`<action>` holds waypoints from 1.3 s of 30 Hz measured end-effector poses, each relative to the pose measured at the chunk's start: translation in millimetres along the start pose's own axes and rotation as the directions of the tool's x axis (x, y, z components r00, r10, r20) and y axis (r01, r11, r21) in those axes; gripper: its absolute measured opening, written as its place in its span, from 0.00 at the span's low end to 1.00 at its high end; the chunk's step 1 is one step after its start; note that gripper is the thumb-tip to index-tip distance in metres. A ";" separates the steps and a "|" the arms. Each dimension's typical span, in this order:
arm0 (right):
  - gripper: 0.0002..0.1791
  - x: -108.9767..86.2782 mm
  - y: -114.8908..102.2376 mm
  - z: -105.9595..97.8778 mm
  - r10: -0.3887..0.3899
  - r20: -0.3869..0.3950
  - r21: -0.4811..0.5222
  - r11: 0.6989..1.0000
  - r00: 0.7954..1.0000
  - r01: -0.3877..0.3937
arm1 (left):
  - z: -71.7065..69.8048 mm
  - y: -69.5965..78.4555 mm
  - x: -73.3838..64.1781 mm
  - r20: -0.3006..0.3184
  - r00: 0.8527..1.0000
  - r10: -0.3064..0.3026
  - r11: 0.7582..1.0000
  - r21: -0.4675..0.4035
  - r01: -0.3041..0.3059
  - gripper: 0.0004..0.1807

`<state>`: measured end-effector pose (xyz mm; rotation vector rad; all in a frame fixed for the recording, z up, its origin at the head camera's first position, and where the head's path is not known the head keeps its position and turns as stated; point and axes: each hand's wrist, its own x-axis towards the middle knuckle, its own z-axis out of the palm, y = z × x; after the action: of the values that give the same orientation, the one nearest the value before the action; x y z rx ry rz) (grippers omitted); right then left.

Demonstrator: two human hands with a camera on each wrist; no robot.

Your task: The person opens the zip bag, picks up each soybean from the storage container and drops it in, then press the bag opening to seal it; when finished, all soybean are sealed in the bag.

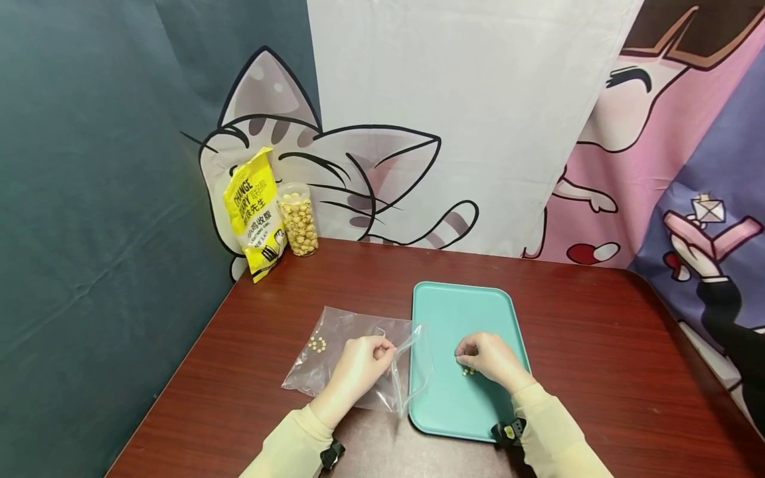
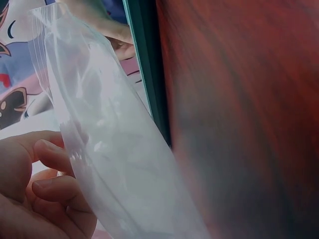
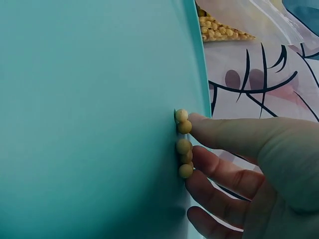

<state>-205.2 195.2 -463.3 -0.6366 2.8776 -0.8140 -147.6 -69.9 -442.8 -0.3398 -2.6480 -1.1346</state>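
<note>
A small group of pale round beans (image 3: pixel 183 146) lies on the tray, right at the fingertips of the right hand (image 1: pixel 493 358), whose fingers are bent around them; whether it pinches one, I cannot tell. The turquoise tray (image 1: pixel 460 309) spreads under and ahead of that hand. Left of it, the left hand (image 1: pixel 361 362) grips the clear zip bag (image 1: pixel 352 324) near its mouth, which faces the right hand and overlaps the tray's nearer-to-left edge. Beyond the left hand's fingers, to its left, a loose cluster of similar beans (image 1: pixel 317 344) shows inside the bag. Judging by this, the work looks partly done: some beans are in the bag, while a handful on the tray by the right hand remains to be dealt with, if the bag is where they go. The exact counts are too small to tell. Farther off, ahead and left of the left hand, stand a yellow packet (image 1: pixel 257 212) and, just beside it, a clear jar (image 1: pixel 300 222) of yellowish round pieces, both apart from the hands. The reddish-brown table (image 1: pixel 609 345) extends right of the right hand.
</note>
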 end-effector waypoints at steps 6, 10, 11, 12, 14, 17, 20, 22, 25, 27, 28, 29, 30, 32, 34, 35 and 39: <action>0.05 -1.1 0.1 -0.9 -0.004 -0.002 -0.007 1.000 1.000 0.004 | 0.2 -1.0 0.1 0.006 1.000 -0.010 1.000 -0.001 0.010 0.06; 0.06 -0.9 1.2 -0.2 -0.007 -0.014 -0.018 1.000 1.000 0.007 | -0.2 -0.7 -0.3 -0.002 1.000 0.000 1.000 -0.002 0.000 0.06; 0.05 -0.9 1.4 -0.1 -0.010 -0.014 -0.023 1.000 1.000 0.010 | -0.4 -0.4 -0.5 -0.003 1.000 0.002 1.000 -0.002 -0.002 0.06; 0.05 -1.0 1.2 -0.1 -0.010 -0.015 -0.024 1.000 1.000 0.010 | -0.6 0.0 -0.8 -0.004 1.000 0.005 1.000 -0.003 -0.005 0.06; 0.05 -0.8 0.3 0.1 -0.004 -0.017 -0.027 1.000 1.000 0.004 | -0.8 0.4 -1.0 -0.004 1.000 0.007 1.000 -0.001 -0.007 0.06; 0.05 -0.5 -0.7 0.3 -0.011 -0.013 -0.035 0.999 1.000 0.010 | -1.0 0.8 -0.9 -0.003 1.000 0.006 1.000 0.003 -0.006 0.06; 0.05 0.2 -1.6 0.4 -0.011 -0.008 -0.042 0.999 1.000 0.011 | -1.1 1.3 -1.1 -0.002 1.000 0.009 1.000 0.004 -0.009 0.06; 0.05 0.2 -1.6 0.5 -0.013 -0.005 -0.044 0.999 1.000 0.013 | -1.2 1.8 -1.1 -0.003 1.000 0.014 1.000 0.004 -0.014 0.06; 0.06 -0.3 -1.5 0.0 -0.014 -0.003 -0.042 0.999 1.000 0.014 | -1.2 2.1 -1.0 -0.005 1.000 0.023 1.000 0.003 -0.023 0.06; 0.07 -1.0 -1.5 -0.2 -0.019 -0.004 -0.041 0.999 1.000 0.019 | -1.4 2.3 -0.9 -0.006 1.000 0.021 1.000 0.005 -0.021 0.06; 0.07 -1.2 -1.5 -0.1 -0.020 -0.006 -0.039 0.999 1.000 0.020 | -1.4 2.4 -1.2 -0.007 1.000 0.021 1.000 0.003 -0.021 0.06; 0.08 -1.6 -1.5 0.0 -0.023 -0.006 -0.040 0.999 1.000 0.023 | -1.4 2.6 -1.5 -0.008 1.000 0.020 1.000 0.003 -0.020 0.06; 0.08 -1.9 -1.6 0.2 -0.027 -0.007 -0.041 0.999 1.000 0.026 | -1.4 2.6 -1.6 -0.009 1.000 0.017 1.000 0.004 -0.017 0.06; 0.08 -2.6 -1.9 0.8 -0.029 -0.011 -0.044 0.999 1.000 0.029 | -1.6 2.8 -2.0 -0.009 1.000 0.011 1.000 0.005 -0.011 0.06; 0.08 -3.4 -2.4 1.1 -0.028 -0.015 -0.048 0.998 0.999 0.027 | -1.9 3.1 -2.2 -0.011 1.000 0.011 1.000 0.004 -0.011 0.06; 0.08 -3.8 -2.4 1.1 -0.028 -0.017 -0.051 0.998 0.999 0.027 | -2.1 3.3 -2.1 -0.011 1.000 0.011 1.000 0.004 -0.011 0.06; 0.07 -5.5 -5.0 0.1 -0.022 -0.050 -0.047 0.999 0.998 0.019 | -2.4 3.3 -1.9 -0.011 1.000 0.012 1.000 0.003 -0.012 0.06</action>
<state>-198.3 193.5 -461.0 -0.6609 2.9483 -0.7798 -144.5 -69.8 -439.6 -0.3472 -2.6347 -1.1250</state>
